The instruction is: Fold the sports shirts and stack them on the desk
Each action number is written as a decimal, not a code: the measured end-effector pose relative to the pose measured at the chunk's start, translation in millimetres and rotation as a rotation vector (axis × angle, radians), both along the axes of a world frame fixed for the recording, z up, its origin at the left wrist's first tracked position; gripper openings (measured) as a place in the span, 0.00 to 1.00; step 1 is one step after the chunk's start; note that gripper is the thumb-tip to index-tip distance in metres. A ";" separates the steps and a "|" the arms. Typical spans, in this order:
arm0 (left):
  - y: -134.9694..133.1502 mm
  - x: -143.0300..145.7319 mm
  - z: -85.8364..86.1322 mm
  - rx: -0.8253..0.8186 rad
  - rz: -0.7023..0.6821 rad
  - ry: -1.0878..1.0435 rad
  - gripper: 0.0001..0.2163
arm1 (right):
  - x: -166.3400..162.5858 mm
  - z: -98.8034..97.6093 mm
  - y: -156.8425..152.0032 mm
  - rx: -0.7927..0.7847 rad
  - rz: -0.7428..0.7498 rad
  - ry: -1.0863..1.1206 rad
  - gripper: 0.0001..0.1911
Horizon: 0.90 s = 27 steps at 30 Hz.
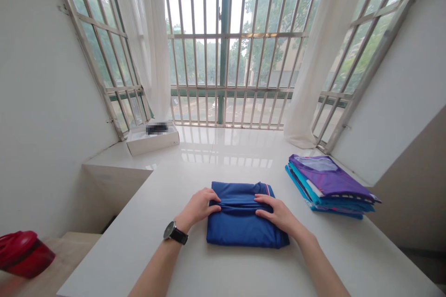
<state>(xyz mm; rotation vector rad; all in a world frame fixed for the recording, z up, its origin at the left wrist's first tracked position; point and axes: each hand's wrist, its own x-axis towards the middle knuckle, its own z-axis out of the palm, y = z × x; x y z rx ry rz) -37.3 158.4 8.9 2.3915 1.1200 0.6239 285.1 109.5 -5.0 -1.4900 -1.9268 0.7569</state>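
Observation:
A folded blue garment (244, 227) lies on the white table (216, 269) in front of me. My left hand (199, 206), with a black wristwatch on its wrist, grips the garment's left edge, fingers curled over a fold. On the garment's right part rests my right hand (277, 213), its fingers bent and pinching the same fold of cloth. A strip of red and white trim shows at the garment's far right corner.
A stack of folded garments (329, 185), purple on top and teal below, sits at the table's right. A white box (152, 137) lies on the window ledge at back left. A red object (22, 253) sits low on the left. Barred windows and curtains stand behind.

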 end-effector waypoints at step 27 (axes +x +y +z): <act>-22.3 60.3 -22.2 0.315 -0.126 0.310 0.28 | -71.6 16.6 -4.9 0.365 0.093 -0.224 0.16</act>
